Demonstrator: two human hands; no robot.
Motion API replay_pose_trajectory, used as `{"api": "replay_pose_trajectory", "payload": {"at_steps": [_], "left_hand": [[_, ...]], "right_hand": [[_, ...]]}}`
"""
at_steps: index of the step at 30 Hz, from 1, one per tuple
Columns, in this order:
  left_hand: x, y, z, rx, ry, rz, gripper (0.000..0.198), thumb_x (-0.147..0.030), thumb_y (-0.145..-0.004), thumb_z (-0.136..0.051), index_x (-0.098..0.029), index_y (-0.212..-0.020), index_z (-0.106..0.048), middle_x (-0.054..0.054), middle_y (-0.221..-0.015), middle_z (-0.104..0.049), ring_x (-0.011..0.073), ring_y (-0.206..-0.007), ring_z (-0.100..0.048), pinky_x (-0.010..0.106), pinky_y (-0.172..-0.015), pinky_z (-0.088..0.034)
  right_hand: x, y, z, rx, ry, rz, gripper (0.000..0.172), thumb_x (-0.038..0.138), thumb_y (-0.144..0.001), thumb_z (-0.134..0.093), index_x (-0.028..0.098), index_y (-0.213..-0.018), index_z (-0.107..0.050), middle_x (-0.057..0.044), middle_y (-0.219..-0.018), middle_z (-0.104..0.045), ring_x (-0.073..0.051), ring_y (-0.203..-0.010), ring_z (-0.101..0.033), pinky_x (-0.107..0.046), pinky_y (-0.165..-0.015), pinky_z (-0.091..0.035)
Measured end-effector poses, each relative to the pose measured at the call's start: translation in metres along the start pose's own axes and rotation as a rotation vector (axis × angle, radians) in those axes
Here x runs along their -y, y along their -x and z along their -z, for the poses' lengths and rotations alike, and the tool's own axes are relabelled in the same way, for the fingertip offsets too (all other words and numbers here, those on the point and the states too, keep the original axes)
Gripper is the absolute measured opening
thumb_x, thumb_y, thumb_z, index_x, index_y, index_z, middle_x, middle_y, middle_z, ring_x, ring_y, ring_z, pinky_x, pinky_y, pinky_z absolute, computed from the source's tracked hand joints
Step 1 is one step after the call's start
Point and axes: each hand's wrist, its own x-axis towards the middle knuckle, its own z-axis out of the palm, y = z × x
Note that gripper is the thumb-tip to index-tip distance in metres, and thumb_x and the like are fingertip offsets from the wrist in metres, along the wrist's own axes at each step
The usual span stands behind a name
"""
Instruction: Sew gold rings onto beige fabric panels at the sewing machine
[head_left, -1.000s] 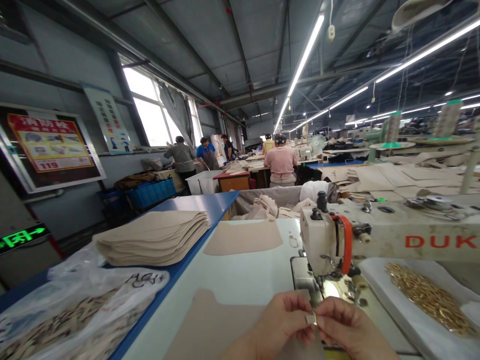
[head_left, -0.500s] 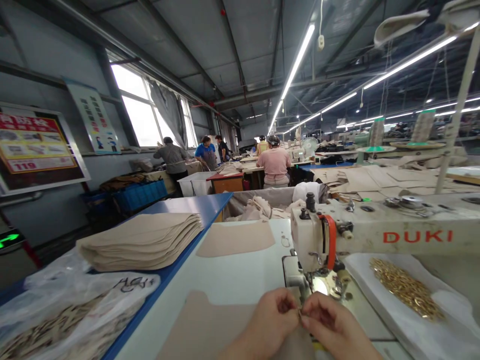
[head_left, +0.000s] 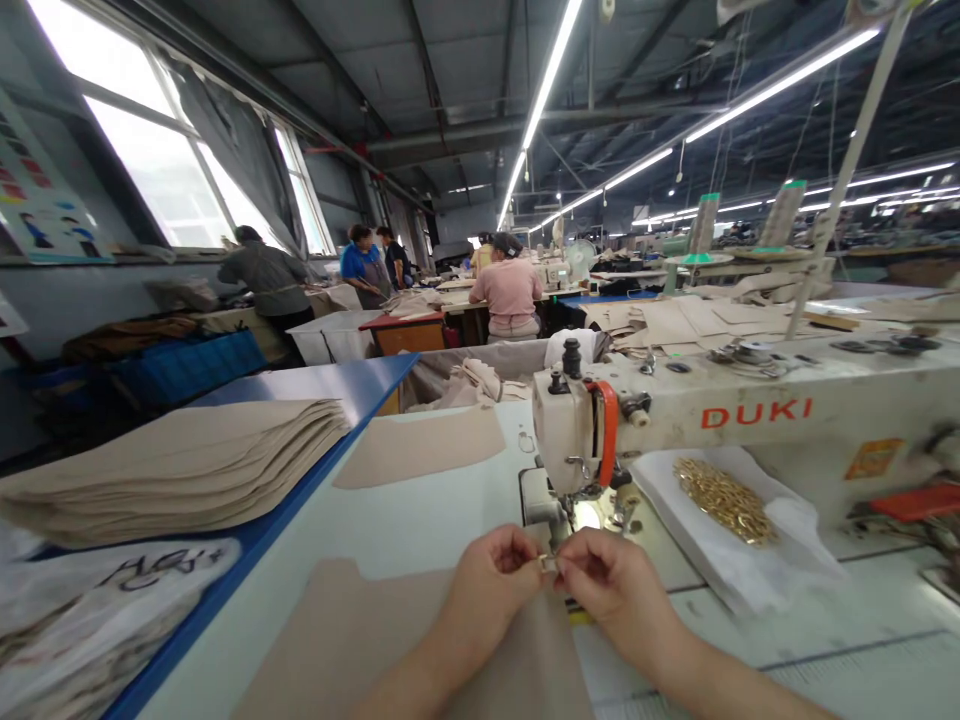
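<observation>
In front of the sewing machine point(head_left: 574, 430), my left hand point(head_left: 487, 585) and my right hand point(head_left: 619, 590) meet with thumbs and fingers pinched. Between the fingertips is a small shiny metal ring point(head_left: 549, 564), apparently with a narrow beige strip; fingers hide much of it. Under my left hand and forearm lies a beige fabric panel point(head_left: 360, 620), reaching toward the needle area. To the right of my hands, a heap of gold-coloured metal rings point(head_left: 724, 495) rests on white wrapping point(head_left: 787, 530).
Another beige panel point(head_left: 427, 445) lies further back on the pale machine table point(head_left: 427, 520). At left, a stack of beige panels point(head_left: 180, 470) and a plastic bag point(head_left: 127, 620) sit on a blue-edged table. Several people work farther away, one in a pink top point(head_left: 508, 290).
The view has swung to the right, so the machine and stack appear further left. Both hands stay pinched together by the needle area, and the small ring between them now shows more clearly.
</observation>
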Motion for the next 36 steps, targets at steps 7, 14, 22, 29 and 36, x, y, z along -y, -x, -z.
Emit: {"api": "replay_pose_trajectory", "payload": {"at_steps": [7,14,22,29,36], "left_hand": [[-0.008,0.001,0.0,0.061,0.107,0.098,0.024,-0.026,-0.054,-0.074,-0.015,-0.064,-0.054,-0.002,-0.064,-0.061,0.0112,-0.062,-0.055,0.022,-0.061,-0.042],[-0.006,0.007,-0.006,-0.064,-0.007,-0.084,0.018,-0.019,-0.06,-0.067,-0.017,-0.065,-0.05,-0.003,-0.066,-0.057,0.0112,-0.062,-0.056,0.021,-0.061,-0.045],[-0.004,0.015,-0.006,-0.139,-0.211,-0.262,0.012,-0.017,-0.068,-0.059,-0.019,-0.067,-0.047,-0.002,-0.069,-0.056,0.012,-0.066,-0.056,0.021,-0.065,-0.046],[-0.006,0.014,-0.006,-0.086,-0.162,-0.21,0.01,-0.023,-0.07,-0.063,-0.018,-0.074,-0.055,0.0,-0.073,-0.061,0.0144,-0.07,-0.06,0.023,-0.067,-0.049],[-0.011,0.015,-0.003,0.057,-0.322,-0.14,0.021,-0.035,-0.08,-0.056,-0.018,-0.079,-0.068,0.003,-0.078,-0.069,0.0167,-0.076,-0.062,0.023,-0.072,-0.047]], "right_hand": [[0.0,0.002,0.002,-0.002,0.141,0.082,0.014,0.028,-0.072,-0.049,0.016,-0.066,-0.053,-0.001,-0.062,-0.053,-0.012,-0.056,-0.045,-0.02,-0.052,-0.035],[0.003,0.006,0.004,0.028,0.189,0.191,0.014,0.024,-0.078,-0.048,0.016,-0.069,-0.055,-0.001,-0.07,-0.056,-0.012,-0.064,-0.05,-0.02,-0.058,-0.038],[0.001,0.008,0.004,0.08,-0.143,0.019,0.017,0.03,-0.08,-0.057,0.017,-0.09,-0.056,-0.003,-0.081,-0.063,-0.014,-0.074,-0.058,-0.023,-0.067,-0.045],[0.0,0.007,0.003,0.082,-0.146,-0.001,0.017,0.032,-0.08,-0.056,0.015,-0.079,-0.058,-0.001,-0.067,-0.061,-0.012,-0.061,-0.056,-0.021,-0.058,-0.043],[0.0,0.006,0.004,0.074,-0.108,-0.004,0.02,0.034,-0.08,-0.056,0.015,-0.078,-0.06,-0.001,-0.065,-0.061,-0.012,-0.059,-0.057,-0.02,-0.057,-0.044]]}}
